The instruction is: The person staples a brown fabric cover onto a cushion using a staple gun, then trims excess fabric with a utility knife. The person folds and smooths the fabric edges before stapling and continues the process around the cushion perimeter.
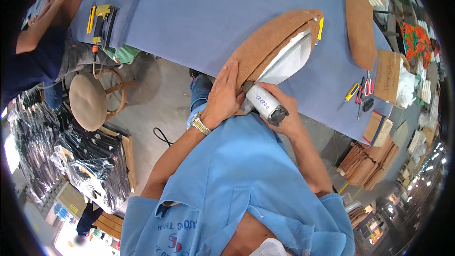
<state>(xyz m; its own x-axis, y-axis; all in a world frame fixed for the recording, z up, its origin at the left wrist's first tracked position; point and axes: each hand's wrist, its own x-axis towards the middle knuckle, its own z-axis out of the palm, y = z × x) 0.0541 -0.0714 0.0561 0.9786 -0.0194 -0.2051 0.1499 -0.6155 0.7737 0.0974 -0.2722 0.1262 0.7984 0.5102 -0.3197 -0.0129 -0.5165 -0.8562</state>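
Pressing down on a brown cushion [272,38] with the left hand [222,97] while the right hand [286,106] is wrapped round a silver power tool [266,104], looks like a staple gun. So the hands are close together at the cushion's near end, which sits by the edge of the blue surface [189,19]. Left fingers lie over the fabric; can't tell if the thumb pinches from below. Can't see the tool's nose either, its body covers it.

Biggest worry imo: the left thumb is right beside that tool. If the nose skids off the seam or the cushion rolls on its curved side, fingers could get hit. The white lining [289,59] gapes open along the cushion's right side, so if the fabric isn't pulled evenly, I'd guess you get puckers or a crooked edge. And with that end so near the edge, leaning too hard might tip it.

Right of the cushion there's a screwdriver [351,93] and red-handled scissors [369,84], well apart from it. A yellow staple gun [105,21] lies far left of it, near a co-worker [35,61].
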